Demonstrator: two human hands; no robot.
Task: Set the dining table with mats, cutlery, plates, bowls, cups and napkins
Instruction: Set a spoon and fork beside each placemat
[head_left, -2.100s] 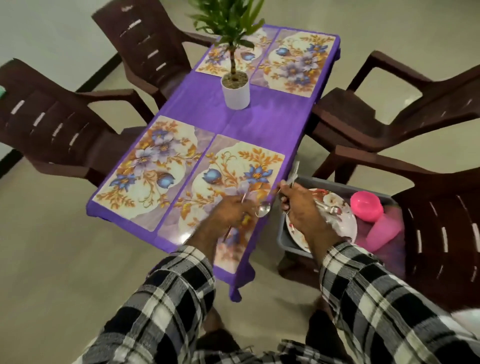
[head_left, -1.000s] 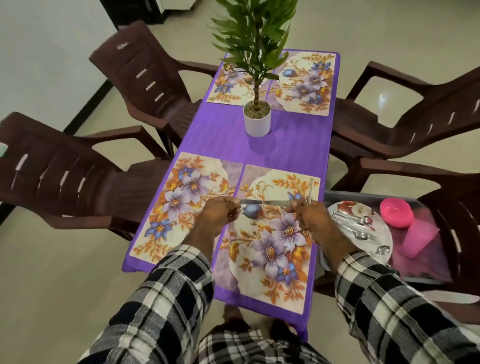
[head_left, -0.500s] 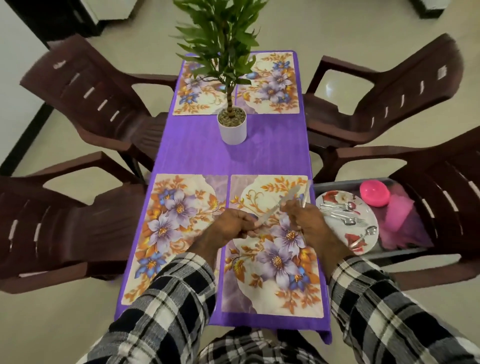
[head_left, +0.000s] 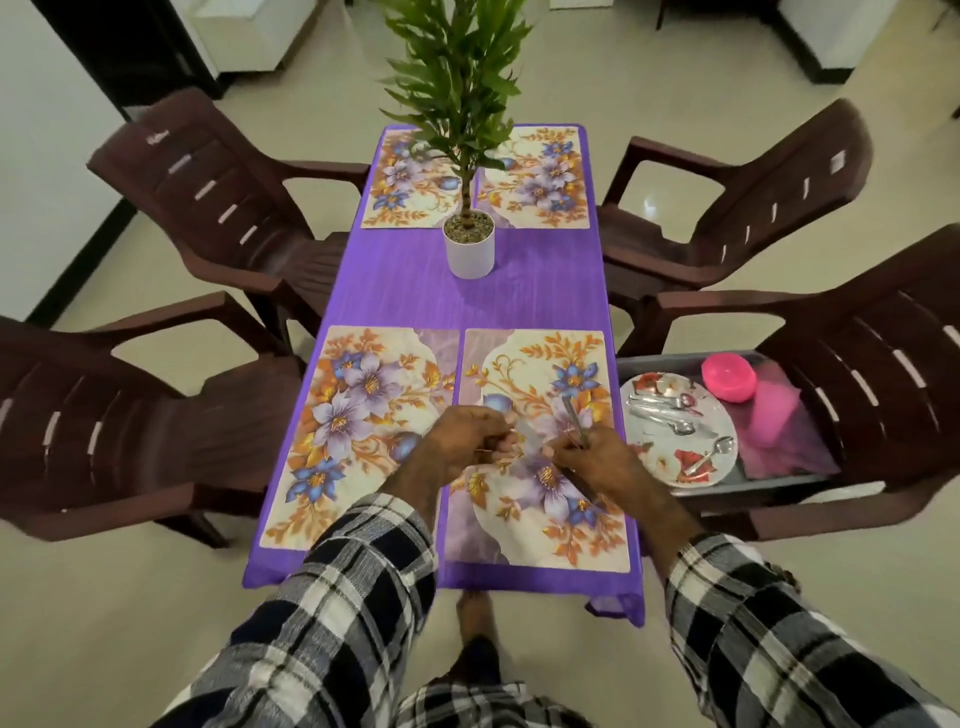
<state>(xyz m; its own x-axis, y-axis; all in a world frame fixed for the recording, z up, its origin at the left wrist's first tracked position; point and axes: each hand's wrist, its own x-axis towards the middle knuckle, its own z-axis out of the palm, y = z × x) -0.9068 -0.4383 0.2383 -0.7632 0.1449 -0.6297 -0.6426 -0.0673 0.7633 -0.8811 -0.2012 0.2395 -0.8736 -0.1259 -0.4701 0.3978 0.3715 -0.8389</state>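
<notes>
Two brown chairs (head_left: 171, 374) stand along the left side of a table (head_left: 467, 301) covered in purple cloth. On its near end lie two floral mats side by side, their long axes running away from the person: the left mat (head_left: 353, 431) and the right mat (head_left: 540, 410). Two more mats (head_left: 540, 176) lie at the far end, and a potted plant (head_left: 469, 244) stands between the pairs. Above the right mat, the left hand (head_left: 462, 441) has its fingers curled round something thin; it is blurred, so what it grips cannot be told for sure. Just beside it the right hand (head_left: 597, 457) pinches a knife (head_left: 574, 418), whose long axis runs nearly straight away from the person, the free end pointing toward the far end of the table and tilted slightly left. A pale blurred piece shows between the two hands. Right of the table, on the seat of a near chair (head_left: 852, 364), sits a grey tray (head_left: 779, 480) holding a flowered plate (head_left: 670, 467) with spare cutlery (head_left: 665, 410) lying mostly crosswise on it, a pink bowl (head_left: 728, 378) and a pink cup (head_left: 774, 415) lying on pink cloth.
</notes>
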